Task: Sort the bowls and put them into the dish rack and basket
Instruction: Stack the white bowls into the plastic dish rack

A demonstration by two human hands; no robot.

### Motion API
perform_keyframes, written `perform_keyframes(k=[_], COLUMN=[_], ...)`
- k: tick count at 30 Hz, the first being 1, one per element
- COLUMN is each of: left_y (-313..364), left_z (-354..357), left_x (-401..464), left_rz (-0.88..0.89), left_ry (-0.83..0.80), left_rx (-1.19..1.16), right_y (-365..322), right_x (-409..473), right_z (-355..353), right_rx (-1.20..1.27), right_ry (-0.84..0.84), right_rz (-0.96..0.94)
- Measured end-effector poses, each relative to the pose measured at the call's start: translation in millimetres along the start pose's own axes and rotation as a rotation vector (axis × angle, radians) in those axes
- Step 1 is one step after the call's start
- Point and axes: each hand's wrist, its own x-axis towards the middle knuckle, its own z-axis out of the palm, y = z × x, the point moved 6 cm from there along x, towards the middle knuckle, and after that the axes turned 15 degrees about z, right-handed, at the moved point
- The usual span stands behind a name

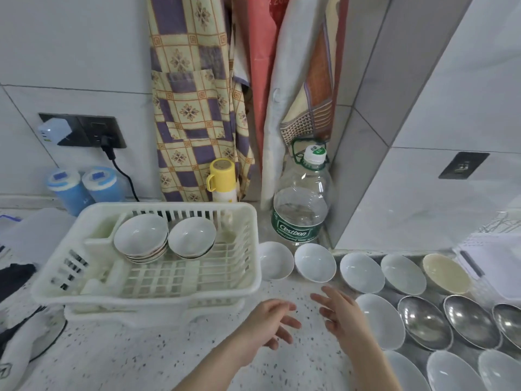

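A white plastic dish rack [242, 280] stands on the speckled counter at centre left. Inside it lean a stack of white bowls [141, 238] and beside it a single white bowl [191, 237]. To the rack's right, white bowls [315, 262] lie in rows on the counter, with a cream bowl [445, 273] at the far end and steel bowls [424, 323] behind the front row. My left hand [270, 323] and my right hand [341, 314] hover over the counter in front of the rack's right corner. Both are empty, fingers apart.
A large Cestbon water bottle [303, 198] stands behind the bowls by the wall corner. A yellow-capped flask [221, 179] and two blue-lidded containers [84, 187] sit behind the rack. Aprons hang on the wall. Cloth lies at the left counter edge.
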Motion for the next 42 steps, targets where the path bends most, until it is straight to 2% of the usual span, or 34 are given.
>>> perform_keyframes(k=[3,7,11,16,23,30,34,38,42], left_y=[-20.7,-37.5,-43.7,-50.5,-58.9,-57.9,-65.4,-66.0,-65.9], left_z=[19.3,20.5,14.7,5.2,-3.4,-13.2,-14.3,-10.3,-5.1], left_x=[24.0,54.5,74.9,94.0,106.6,111.3,97.7,74.3,41.7], left_rz=[-0.133,-0.229,-0.234,-0.196,-0.160,-0.112,-0.112,-0.095,-0.109], left_ry=[0.081,0.333,0.480,0.592,0.611,0.706,0.774,0.727,0.596], left_rx=[-0.085,-0.344,-0.540,-0.555,-0.485,-0.401,-0.375,-0.345,-0.296], right_y=[0.8,-1.3,-5.5,-12.0,-16.0,-20.4,-16.9,-15.4,-23.5], right_x=[15.8,34.7,50.1,66.5,83.5,84.6,62.8,31.2,-1.1], right_z=[-6.5,-11.8,-11.4,-5.3,4.2,0.3,-1.1,-7.3,-12.5], right_rx=[0.005,0.008,0.020,0.017,-0.025,-0.001,0.049,0.127,0.146], right_ry=[-0.017,-0.027,-0.025,-0.045,-0.039,0.028,-0.005,-0.026,-0.030], right_rz=[0.040,0.106,0.144,0.158,0.168,0.186,0.160,0.101,0.015])
